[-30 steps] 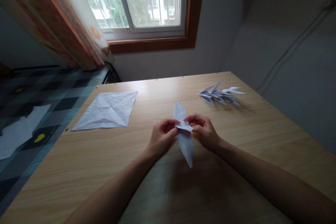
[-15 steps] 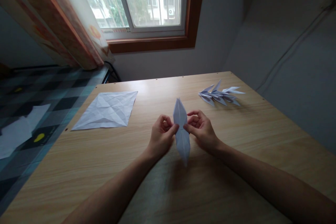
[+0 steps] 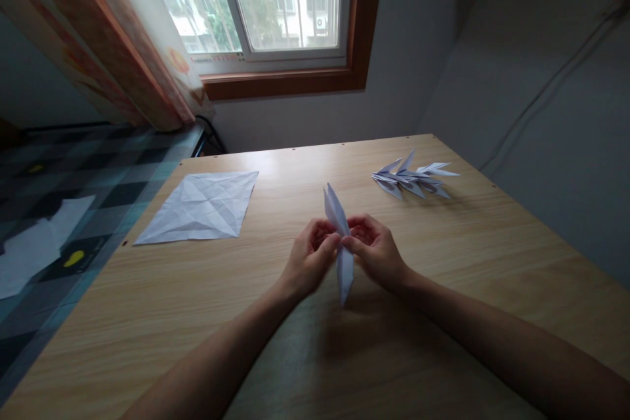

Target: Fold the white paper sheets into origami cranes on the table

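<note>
A narrow folded white paper (image 3: 346, 270), pointed at its ends, stands upright between my hands above the table. My left hand (image 3: 315, 256) is closed on its left side at mid-length, thumb pressed to it. From the other side my right hand (image 3: 377, 249) pinches it at the same height, and the two thumb tips nearly meet. The paper is turned partly edge-on, and its upper end splits into two points. Fingers behind the paper are partly hidden.
On the wooden table (image 3: 236, 328), a creased white square sheet (image 3: 204, 207) lies flat at left. Several pointed folded paper pieces (image 3: 413, 177) sit clustered at back right. Left of the table, white paper (image 3: 42, 243) rests on a checked cloth (image 3: 113, 151).
My hands have drawn closer together at the paper's middle. The paper has turned from facing me flat to a narrower, folded-in shape, its top parting in two.
</note>
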A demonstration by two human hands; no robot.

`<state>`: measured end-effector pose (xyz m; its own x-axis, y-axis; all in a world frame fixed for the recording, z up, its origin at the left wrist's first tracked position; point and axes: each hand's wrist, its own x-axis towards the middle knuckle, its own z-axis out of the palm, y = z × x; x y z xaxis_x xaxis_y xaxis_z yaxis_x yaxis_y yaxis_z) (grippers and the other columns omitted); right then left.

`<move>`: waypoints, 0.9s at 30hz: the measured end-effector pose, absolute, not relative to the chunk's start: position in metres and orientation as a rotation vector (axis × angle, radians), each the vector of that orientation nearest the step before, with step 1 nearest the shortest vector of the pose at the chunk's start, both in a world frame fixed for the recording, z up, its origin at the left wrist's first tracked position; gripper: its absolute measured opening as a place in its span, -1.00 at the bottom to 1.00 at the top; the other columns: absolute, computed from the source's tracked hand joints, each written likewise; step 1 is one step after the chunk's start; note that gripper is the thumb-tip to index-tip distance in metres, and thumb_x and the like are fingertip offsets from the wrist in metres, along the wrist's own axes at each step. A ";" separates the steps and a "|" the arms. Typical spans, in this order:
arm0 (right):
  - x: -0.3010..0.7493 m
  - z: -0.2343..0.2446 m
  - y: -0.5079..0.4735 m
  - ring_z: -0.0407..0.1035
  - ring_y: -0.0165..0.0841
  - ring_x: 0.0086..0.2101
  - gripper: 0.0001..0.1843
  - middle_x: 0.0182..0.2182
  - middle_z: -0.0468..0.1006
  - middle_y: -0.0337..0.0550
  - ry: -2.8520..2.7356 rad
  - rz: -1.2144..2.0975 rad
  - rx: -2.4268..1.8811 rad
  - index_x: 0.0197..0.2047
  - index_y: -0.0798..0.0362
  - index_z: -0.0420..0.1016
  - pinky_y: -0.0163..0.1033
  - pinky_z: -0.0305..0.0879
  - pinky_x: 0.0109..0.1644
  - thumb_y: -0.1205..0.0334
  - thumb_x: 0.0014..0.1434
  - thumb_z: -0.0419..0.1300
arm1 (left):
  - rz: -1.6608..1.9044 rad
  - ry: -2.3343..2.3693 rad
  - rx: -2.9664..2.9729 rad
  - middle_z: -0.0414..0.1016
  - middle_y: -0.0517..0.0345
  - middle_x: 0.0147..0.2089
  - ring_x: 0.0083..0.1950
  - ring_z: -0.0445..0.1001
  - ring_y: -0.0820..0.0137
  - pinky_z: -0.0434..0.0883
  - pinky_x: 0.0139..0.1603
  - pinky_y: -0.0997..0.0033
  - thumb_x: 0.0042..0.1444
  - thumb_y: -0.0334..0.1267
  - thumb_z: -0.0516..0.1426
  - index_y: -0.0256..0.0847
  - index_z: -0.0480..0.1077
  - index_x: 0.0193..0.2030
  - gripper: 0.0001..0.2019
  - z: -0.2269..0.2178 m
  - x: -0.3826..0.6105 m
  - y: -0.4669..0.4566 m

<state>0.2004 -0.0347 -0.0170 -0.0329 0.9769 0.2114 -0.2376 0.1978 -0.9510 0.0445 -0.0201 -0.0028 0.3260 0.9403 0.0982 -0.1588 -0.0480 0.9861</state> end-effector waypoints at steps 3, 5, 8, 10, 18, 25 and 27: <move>0.201 -0.016 -0.036 0.40 -0.41 -0.45 -0.69 -0.42 0.49 -0.27 -1.255 1.167 -0.837 -0.15 -0.02 0.49 -0.29 0.38 -0.39 0.06 0.07 0.38 | 1.037 0.758 1.292 0.48 0.14 -0.28 -0.31 0.43 0.44 0.36 -0.31 0.48 0.05 -0.06 0.28 -0.25 0.39 -0.17 -0.66 -0.004 0.043 -0.020; 0.201 -0.015 -0.037 0.39 -0.41 -0.41 -0.70 -0.31 0.48 -0.22 -1.329 1.077 -0.834 -0.13 -0.04 0.52 -0.28 0.38 -0.37 0.03 0.10 0.35 | 1.032 0.713 1.274 0.50 0.10 -0.23 -0.24 0.47 0.38 0.39 -0.24 0.45 0.04 -0.05 0.29 -0.25 0.39 -0.15 -0.64 -0.006 0.043 -0.019; 0.202 -0.014 -0.039 0.39 -0.38 -0.29 -0.73 -0.10 0.42 -0.11 -1.473 0.900 -0.867 -0.09 -0.06 0.56 -0.25 0.40 -0.26 0.02 0.20 0.25 | 1.058 0.686 1.230 0.51 0.11 -0.22 -0.22 0.48 0.36 0.40 -0.22 0.43 0.02 -0.04 0.31 -0.24 0.39 -0.13 -0.62 -0.009 0.043 -0.017; 0.202 -0.013 -0.040 0.39 -0.34 -0.19 -0.73 -0.01 0.37 -0.06 -1.547 0.846 -0.902 -0.04 -0.07 0.57 -0.21 0.40 -0.17 0.06 0.26 0.18 | 1.079 0.698 1.209 0.52 0.09 -0.20 -0.21 0.48 0.34 0.41 -0.20 0.41 0.03 -0.02 0.30 -0.24 0.41 -0.12 -0.61 -0.011 0.043 -0.015; 0.205 -0.012 -0.036 0.35 -0.24 0.04 -0.75 -0.04 0.48 -0.11 -1.442 0.922 -0.910 -0.12 -0.07 0.61 -0.12 0.31 0.10 0.26 0.23 0.12 | 1.161 0.816 1.219 0.52 0.09 -0.33 -0.31 0.43 0.38 0.39 -0.22 0.39 0.14 -0.06 0.20 -0.29 0.50 -0.25 -0.71 -0.023 0.038 -0.003; 0.202 -0.013 -0.032 0.44 -0.40 -0.38 -0.76 -0.29 0.53 -0.24 -1.115 1.266 -0.909 -0.24 -0.01 0.43 -0.27 0.37 -0.30 0.12 0.05 0.34 | 1.141 0.851 1.203 0.51 0.13 -0.36 -0.36 0.42 0.42 0.36 -0.31 0.45 0.03 -0.10 0.28 -0.30 0.49 -0.26 -0.73 -0.016 0.039 -0.005; 0.202 -0.014 -0.032 0.43 -0.42 -0.42 -0.67 -0.32 0.51 -0.28 -1.063 1.294 -0.940 -0.25 -0.01 0.36 -0.30 0.35 -0.33 0.14 -0.02 0.39 | 1.133 0.846 1.190 0.52 0.13 -0.34 -0.35 0.43 0.42 0.36 -0.32 0.46 0.02 -0.13 0.29 -0.29 0.47 -0.25 -0.73 -0.014 0.040 -0.007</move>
